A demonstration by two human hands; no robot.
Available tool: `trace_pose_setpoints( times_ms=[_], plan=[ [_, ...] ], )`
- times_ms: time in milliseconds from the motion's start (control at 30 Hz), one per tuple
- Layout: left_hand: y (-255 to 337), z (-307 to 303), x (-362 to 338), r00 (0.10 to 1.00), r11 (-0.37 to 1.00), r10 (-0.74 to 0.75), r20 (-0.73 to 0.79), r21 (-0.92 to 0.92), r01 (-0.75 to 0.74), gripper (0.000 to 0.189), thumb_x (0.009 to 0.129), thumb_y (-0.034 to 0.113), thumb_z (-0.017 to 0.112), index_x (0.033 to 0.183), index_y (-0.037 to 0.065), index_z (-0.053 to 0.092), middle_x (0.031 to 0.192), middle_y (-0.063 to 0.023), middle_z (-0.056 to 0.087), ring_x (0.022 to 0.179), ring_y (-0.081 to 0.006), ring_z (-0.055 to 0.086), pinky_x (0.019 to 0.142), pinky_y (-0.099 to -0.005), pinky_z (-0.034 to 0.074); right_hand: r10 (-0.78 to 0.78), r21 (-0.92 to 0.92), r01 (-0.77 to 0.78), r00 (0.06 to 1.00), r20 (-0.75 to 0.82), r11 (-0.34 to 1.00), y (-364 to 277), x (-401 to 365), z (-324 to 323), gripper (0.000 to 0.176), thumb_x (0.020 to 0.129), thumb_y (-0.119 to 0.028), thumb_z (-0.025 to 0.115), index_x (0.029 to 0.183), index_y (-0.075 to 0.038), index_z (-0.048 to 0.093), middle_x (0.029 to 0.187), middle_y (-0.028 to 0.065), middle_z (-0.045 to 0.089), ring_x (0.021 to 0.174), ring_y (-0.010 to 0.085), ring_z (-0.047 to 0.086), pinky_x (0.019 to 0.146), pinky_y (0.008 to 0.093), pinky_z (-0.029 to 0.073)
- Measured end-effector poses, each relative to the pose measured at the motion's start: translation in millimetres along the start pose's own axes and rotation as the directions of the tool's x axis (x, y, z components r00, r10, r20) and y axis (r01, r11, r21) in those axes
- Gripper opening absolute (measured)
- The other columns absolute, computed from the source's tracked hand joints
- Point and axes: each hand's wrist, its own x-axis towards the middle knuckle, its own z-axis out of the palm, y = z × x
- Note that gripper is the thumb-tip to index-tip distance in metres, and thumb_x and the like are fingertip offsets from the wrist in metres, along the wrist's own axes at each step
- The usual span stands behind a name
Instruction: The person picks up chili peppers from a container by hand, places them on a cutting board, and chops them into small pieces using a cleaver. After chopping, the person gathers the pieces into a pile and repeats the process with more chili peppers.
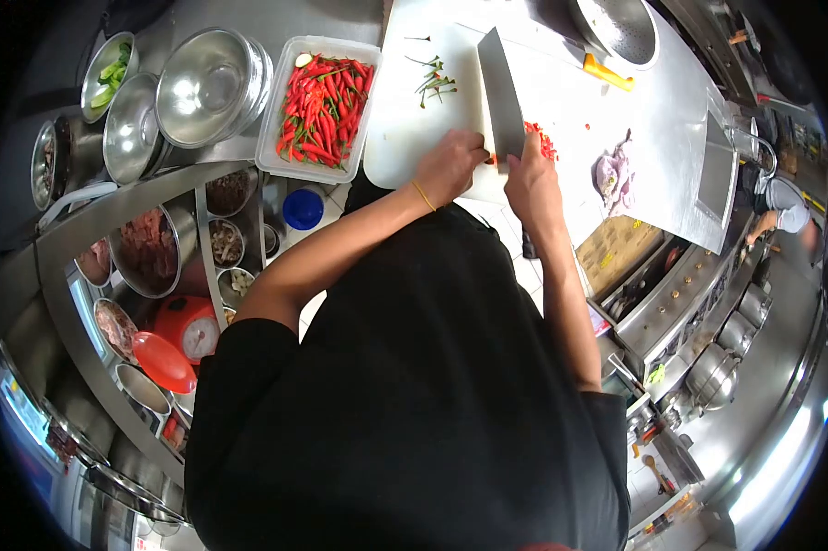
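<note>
My right hand (535, 188) is closed around a kitchen knife with a broad blade (501, 92), its dark handle end showing below the hand. The blade stands over the white cutting board (395, 138). My left hand (449, 169) has its fingers curled in just left of the blade. They hold a red chili, of which only a small red end (492, 160) shows by the blade. Chopped red chili (544, 140) lies to the right of the knife. Green stems (435, 81) lie at the board's upper left. A plastic tub (265, 147) full of whole red chilies (326, 106) stands left of the board.
Steel bowls (202, 87) stand at far left. A yellow-handled knife (608, 72) and a perforated metal bowl (620, 28) lie beyond. A pale, pinkish piece of raw meat (616, 174) is on the right of the counter. Another person (786, 207) is at far right.
</note>
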Motion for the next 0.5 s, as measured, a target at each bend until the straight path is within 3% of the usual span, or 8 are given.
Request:
trace_pose_setpoints(
  times_ms=[67, 233, 300, 400, 500],
  plan=[
    [3, -3, 1, 1.0, 1.0, 0.0, 0.002, 0.02, 0.0, 0.021, 0.072, -0.004, 0.055, 0.084, 0.004, 0.069, 0.086, -0.0078, 0.059, 0.091, -0.026, 0.055, 0.086, -0.035, 0.043, -0.011, -0.012, 0.011, 0.999, 0.04, 1.0, -3, -3, 0, 0.024, 0.086, -0.005, 0.055, 0.102, 0.004, 0.039, 0.074, 0.0314, 0.061, 0.073, 0.0478, 0.061, 0.064, 0.0559, 0.046],
    [2, -7, 4, 1.0, 1.0, 0.016, 0.007, -0.025, -0.016, 0.019, 0.072, -0.004, 0.055, 0.083, 0.003, 0.069, 0.084, -0.0084, 0.059, 0.091, -0.026, 0.056, 0.087, -0.0359, 0.042, 0.043, -0.068, -0.044, 0.999, -0.025, 0.997, -5, 6, 18, 0.024, 0.087, -0.006, 0.054, 0.102, 0.004, 0.038, 0.073, 0.0306, 0.061, 0.074, 0.0473, 0.061, 0.064, 0.0555, 0.046],
    [4, -4, 3, 0.999, 0.999, 0.032, -0.043, -0.026, -0.033, 0.015, 0.072, -0.004, 0.056, 0.079, 0.003, 0.068, 0.079, -0.0098, 0.057, 0.084, -0.0285, 0.056, 0.08, -0.0373, 0.044, 0.02, 0.0, -0.02, 1.0, 0.015, 1.0, -4, 3, 9, 0.023, 0.087, -0.006, 0.053, 0.102, 0.004, 0.038, 0.074, 0.0302, 0.061, 0.072, 0.0476, 0.061, 0.064, 0.0558, 0.046],
    [1, 0, 2, 0.993, 0.998, 0.062, -0.104, 0.006, -0.062, 0.016, 0.072, -0.005, 0.056, 0.08, 0.003, 0.067, 0.08, -0.0101, 0.057, 0.084, -0.0283, 0.056, 0.079, -0.0381, 0.044, 0.038, -0.029, -0.037, 0.999, 0.028, 0.999, -11, -5, 2, 0.023, 0.087, -0.006, 0.053, 0.102, 0.004, 0.038, 0.074, 0.0304, 0.061, 0.072, 0.048, 0.06, 0.064, 0.0557, 0.046],
    [2, -3, 5, 0.997, 0.997, 0.05, -0.067, -0.049, -0.053, 0.015, 0.073, -0.004, 0.057, 0.081, 0.003, 0.067, 0.079, -0.0102, 0.056, 0.083, -0.0282, 0.056, 0.078, -0.0387, 0.044, 0.051, -0.015, -0.051, 0.998, -0.042, 0.999, -7, 1, 21, 0.023, 0.087, -0.005, 0.053, 0.102, 0.004, 0.039, 0.075, 0.0315, 0.061, 0.073, 0.0485, 0.061, 0.066, 0.0563, 0.046]
  ],
)
